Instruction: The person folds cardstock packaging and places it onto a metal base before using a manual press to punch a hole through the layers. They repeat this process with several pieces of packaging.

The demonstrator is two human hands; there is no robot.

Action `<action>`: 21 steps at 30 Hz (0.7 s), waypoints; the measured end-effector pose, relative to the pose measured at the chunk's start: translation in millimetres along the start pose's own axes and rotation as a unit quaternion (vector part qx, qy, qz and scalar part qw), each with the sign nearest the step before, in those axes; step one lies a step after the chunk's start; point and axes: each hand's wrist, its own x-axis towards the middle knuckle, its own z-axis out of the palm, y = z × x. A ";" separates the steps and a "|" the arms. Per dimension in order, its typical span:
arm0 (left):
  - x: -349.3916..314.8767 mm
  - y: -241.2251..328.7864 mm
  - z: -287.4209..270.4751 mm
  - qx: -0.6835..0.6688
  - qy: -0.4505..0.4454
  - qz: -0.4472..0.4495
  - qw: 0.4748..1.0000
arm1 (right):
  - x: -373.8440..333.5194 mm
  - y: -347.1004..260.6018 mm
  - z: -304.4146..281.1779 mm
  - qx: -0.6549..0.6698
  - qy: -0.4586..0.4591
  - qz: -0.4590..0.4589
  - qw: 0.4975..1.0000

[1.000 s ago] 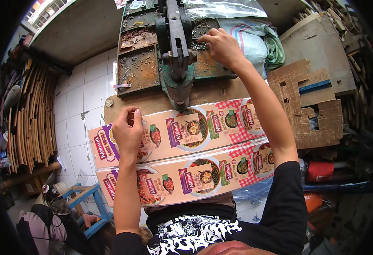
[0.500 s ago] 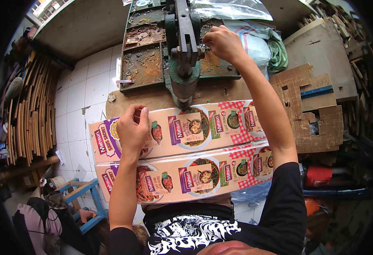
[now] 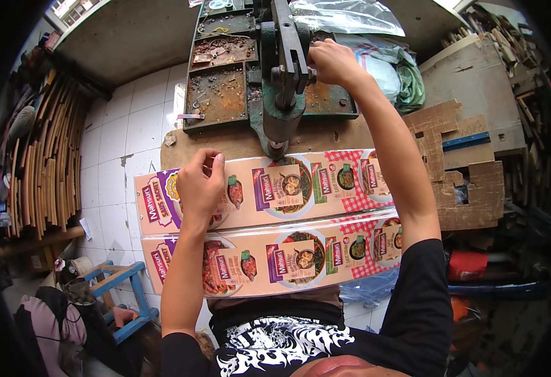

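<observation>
Two long printed panels (image 3: 244,213) under clear film lie side by side in front of me, with food pictures on a peach ground. My left hand (image 3: 203,185) rests over the left part of the far panel, its fingers curled in; whatever they may hold is hidden. At the far panel's back edge stands a green hand press (image 3: 281,119), its dark metal head down close to the panel. Behind the press, my right hand (image 3: 335,61) reaches into the right side of a metal parts tray (image 3: 220,88). Its fingers are bent, and the press partly hides their tips.
Small metal bits and rust lie in the tray's compartments. Plastic bags (image 3: 376,69) sit right of it. Cut brown boards (image 3: 476,195) lie at the right, and stacked sheets (image 3: 52,157) lean at the left. A blue frame (image 3: 121,283) stands at lower left.
The press and tray sit slightly farther right in the picture. My right hand has shifted slightly right, its fingertips now more hidden by the press. My left hand stays over the panel.
</observation>
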 end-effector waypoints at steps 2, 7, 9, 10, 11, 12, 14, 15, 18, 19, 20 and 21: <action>-1.3 -1.5 0.4 0.004 -0.001 0.000 1.000 | 3.7 2.3 1.9 -0.014 -0.027 0.009 0.999; -1.9 -2.9 -3.0 0.000 0.004 -0.007 1.000 | -5.9 -3.1 3.0 0.045 0.058 0.011 0.997; -1.6 -3.6 -2.9 0.000 -0.001 0.002 1.000 | -21.6 -12.6 -6.3 0.096 0.062 -0.006 0.993; -1.8 -3.2 -3.7 -0.001 -0.005 -0.003 1.000 | -34.6 -23.7 -11.0 0.232 0.067 -0.011 0.970; -3.1 -3.8 -4.8 -0.001 0.001 -0.012 1.000 | -48.4 -36.8 -15.5 0.364 0.068 -0.014 0.929; -1.7 -3.0 -4.2 0.001 0.003 0.000 1.000 | -60.8 -45.4 -18.3 0.406 0.025 -0.026 0.913; -0.7 -4.3 -3.6 0.004 0.002 0.011 1.000 | -85.5 -73.8 -32.6 0.478 0.016 -0.091 0.873; -0.4 -5.2 -3.2 0.001 0.003 0.010 1.000 | -94.9 -84.1 -35.4 0.505 -0.015 -0.096 0.857; -0.6 -9.5 -4.0 0.004 0.004 0.023 1.000 | -102.4 -98.8 -37.1 0.423 -0.049 -0.114 0.898; -1.4 -12.2 -4.1 -0.011 -0.005 0.021 1.000 | -104.3 -103.2 -39.3 0.422 -0.048 -0.115 0.898; -1.0 -13.7 -4.2 -0.025 -0.013 0.021 0.999 | -105.6 -106.7 -40.7 0.398 -0.043 -0.105 0.910; -0.9 -13.1 -4.9 -0.026 -0.010 0.023 0.999 | -107.3 -110.1 -41.9 0.374 -0.038 -0.095 0.922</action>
